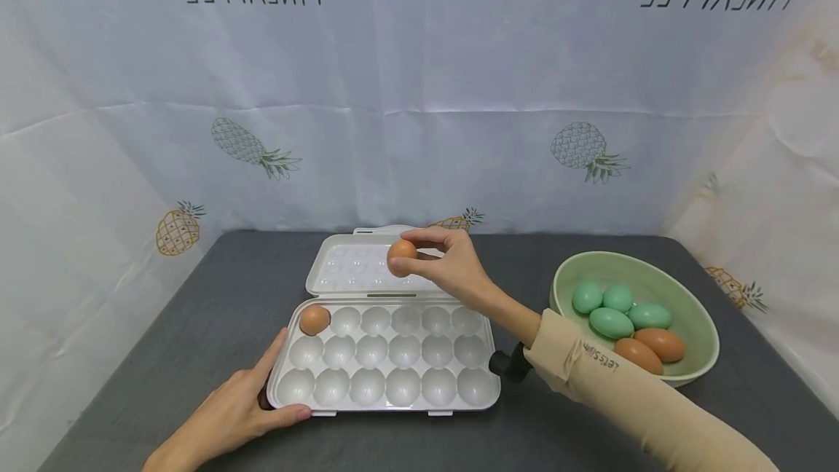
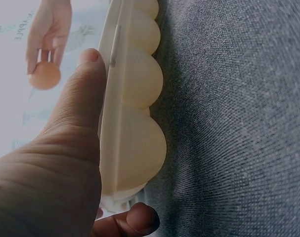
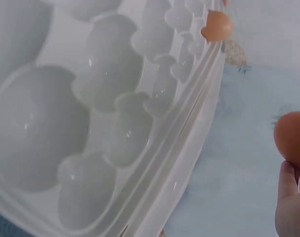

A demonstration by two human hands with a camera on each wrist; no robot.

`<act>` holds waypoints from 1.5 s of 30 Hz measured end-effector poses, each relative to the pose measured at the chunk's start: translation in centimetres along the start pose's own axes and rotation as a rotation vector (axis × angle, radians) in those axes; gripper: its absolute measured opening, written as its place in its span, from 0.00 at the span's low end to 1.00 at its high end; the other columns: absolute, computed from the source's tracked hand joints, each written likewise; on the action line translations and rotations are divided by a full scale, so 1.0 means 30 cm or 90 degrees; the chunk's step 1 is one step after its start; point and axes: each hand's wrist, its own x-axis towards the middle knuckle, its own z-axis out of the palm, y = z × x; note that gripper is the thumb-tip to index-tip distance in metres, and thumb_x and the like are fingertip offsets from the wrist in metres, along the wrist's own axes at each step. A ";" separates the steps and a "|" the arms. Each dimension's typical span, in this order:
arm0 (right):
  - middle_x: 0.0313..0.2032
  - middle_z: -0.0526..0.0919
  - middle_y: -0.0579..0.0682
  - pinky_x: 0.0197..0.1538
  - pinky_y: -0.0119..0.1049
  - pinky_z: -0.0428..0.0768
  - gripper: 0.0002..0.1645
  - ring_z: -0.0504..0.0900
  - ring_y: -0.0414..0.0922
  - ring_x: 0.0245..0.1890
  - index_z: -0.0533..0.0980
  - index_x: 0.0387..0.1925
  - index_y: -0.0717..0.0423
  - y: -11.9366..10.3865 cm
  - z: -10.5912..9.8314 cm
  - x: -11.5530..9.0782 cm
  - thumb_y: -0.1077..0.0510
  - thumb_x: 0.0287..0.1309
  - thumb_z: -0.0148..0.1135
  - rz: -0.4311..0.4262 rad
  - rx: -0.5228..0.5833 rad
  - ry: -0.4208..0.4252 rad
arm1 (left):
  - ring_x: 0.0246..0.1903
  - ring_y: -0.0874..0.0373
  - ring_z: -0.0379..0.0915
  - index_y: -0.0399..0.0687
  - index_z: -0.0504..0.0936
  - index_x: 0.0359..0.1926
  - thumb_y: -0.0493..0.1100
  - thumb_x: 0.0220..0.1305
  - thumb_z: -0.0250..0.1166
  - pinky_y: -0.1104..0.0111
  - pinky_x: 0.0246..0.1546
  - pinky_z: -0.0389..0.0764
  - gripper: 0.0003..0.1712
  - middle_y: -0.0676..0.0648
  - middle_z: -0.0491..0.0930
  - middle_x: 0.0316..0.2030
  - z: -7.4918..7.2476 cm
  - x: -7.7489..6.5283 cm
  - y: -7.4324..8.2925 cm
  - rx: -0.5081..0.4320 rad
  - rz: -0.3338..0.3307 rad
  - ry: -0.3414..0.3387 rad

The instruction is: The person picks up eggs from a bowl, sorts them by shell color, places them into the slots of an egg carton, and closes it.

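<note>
My right hand (image 1: 452, 261) pinches a brown egg (image 1: 401, 258) between thumb and fingers, held up in front of the raised lid. Below it on the table lies a white plastic egg tray (image 1: 388, 376) with rows of round hollows. One brown egg (image 1: 314, 320) sits in its back left hollow; the other hollows hold nothing. At the tray's front left corner, my left hand (image 1: 232, 410) grips it, thumb (image 2: 85, 84) along the front rim and fingers round the left side. The right wrist view shows the pinched egg (image 3: 294, 138) apart from the tray.
A light green bowl (image 1: 700, 312) at the right holds several green eggs (image 1: 612, 323) and two brown eggs (image 1: 660, 344). Behind the tray its hinged lid (image 1: 321, 268) lies folded back. A pineapple-print curtain (image 1: 419, 166) hangs at the table's back edge.
</note>
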 end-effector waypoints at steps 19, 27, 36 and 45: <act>0.54 0.84 0.57 0.56 0.32 0.83 0.24 0.83 0.39 0.50 0.85 0.50 0.62 0.035 0.178 0.019 0.64 0.49 0.78 0.048 0.024 -0.052 | 0.41 0.68 0.80 0.42 0.48 0.81 0.67 0.51 0.77 0.66 0.39 0.80 0.70 0.45 0.86 0.50 -0.005 0.011 0.000 -0.013 -0.001 -0.021; 0.50 0.87 0.57 0.54 0.30 0.83 0.22 0.83 0.32 0.45 0.87 0.49 0.60 0.054 0.248 0.021 0.64 0.49 0.78 0.037 0.014 -0.078 | 0.40 0.69 0.79 0.42 0.49 0.81 0.66 0.51 0.77 0.67 0.38 0.80 0.69 0.44 0.87 0.49 0.000 0.009 -0.006 -0.019 -0.003 -0.015; 0.48 0.88 0.58 0.55 0.30 0.83 0.23 0.82 0.30 0.42 0.86 0.49 0.61 0.077 0.300 0.017 0.67 0.48 0.77 0.037 0.009 -0.098 | 0.29 0.74 0.65 0.44 0.50 0.81 0.64 0.51 0.78 0.72 0.31 0.69 0.68 0.62 0.73 0.24 -0.005 0.018 -0.015 -0.034 0.011 -0.019; 0.47 0.89 0.56 0.51 0.25 0.83 0.23 0.82 0.30 0.42 0.86 0.50 0.63 0.099 0.325 0.003 0.66 0.48 0.77 0.068 -0.015 -0.106 | 0.28 0.73 0.63 0.47 0.50 0.82 0.64 0.51 0.78 0.72 0.31 0.66 0.67 0.61 0.65 0.22 -0.007 0.023 -0.018 -0.024 0.008 -0.019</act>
